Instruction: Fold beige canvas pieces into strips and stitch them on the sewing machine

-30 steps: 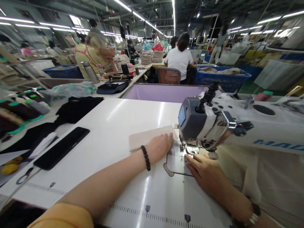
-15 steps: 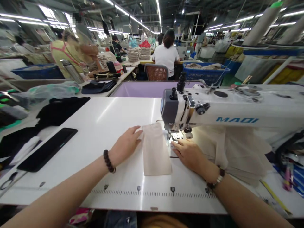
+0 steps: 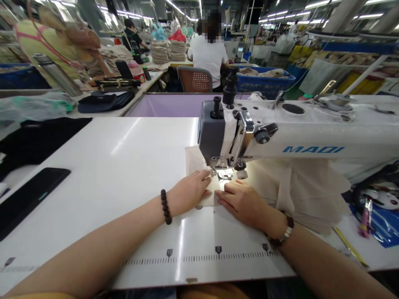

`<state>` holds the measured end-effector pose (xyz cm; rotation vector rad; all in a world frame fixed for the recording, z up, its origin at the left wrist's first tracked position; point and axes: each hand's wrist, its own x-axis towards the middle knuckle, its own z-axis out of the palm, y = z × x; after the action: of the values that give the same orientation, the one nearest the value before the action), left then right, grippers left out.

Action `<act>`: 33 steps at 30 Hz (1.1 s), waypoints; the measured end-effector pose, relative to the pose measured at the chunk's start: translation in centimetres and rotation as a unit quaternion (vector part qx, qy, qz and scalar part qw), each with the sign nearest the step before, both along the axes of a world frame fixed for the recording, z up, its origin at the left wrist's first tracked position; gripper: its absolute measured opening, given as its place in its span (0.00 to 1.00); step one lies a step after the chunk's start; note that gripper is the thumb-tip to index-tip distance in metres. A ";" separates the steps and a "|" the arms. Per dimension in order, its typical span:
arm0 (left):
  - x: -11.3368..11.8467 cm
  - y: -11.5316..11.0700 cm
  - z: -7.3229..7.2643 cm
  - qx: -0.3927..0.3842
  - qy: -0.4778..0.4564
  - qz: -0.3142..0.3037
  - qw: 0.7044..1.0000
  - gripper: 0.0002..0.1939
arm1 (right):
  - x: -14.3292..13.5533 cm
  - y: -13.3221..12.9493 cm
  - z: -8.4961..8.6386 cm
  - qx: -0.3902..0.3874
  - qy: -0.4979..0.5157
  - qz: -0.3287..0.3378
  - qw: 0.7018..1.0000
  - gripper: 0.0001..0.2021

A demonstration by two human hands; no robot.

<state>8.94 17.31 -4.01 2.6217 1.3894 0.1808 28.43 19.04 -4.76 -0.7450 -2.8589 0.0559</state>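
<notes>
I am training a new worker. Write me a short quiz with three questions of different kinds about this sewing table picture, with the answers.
1. True or false: both hands lie flat on the cream fabric piece by the needle.
2. Which wrist wears a dark bead bracelet? A) left B) neither
3. Fill in: the black phone lies on the ___ table.

Key: 1 true: left hand and right hand press it under the sewing machine. 2 A. 3 white.

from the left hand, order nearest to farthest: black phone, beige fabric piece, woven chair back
1. beige fabric piece, under the left hand at the needle
2. black phone, far left on the white table
3. woven chair back, beyond the table, behind a seated person
</notes>
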 end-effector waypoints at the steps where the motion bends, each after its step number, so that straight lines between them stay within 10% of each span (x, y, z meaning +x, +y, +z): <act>1: -0.1 0.2 -0.1 0.002 -0.008 0.000 1.000 0.13 | -0.1 0.0 0.0 0.000 -0.006 -0.008 1.000 0.10; 33: -1.4 1.9 -0.5 0.026 -0.033 -0.037 0.998 0.12 | -0.7 -0.1 0.2 -0.017 -0.033 -0.058 0.998 0.08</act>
<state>7.54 19.21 -4.55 2.6787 1.2806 0.2955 27.75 18.97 -4.54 -0.9339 -2.8776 0.0642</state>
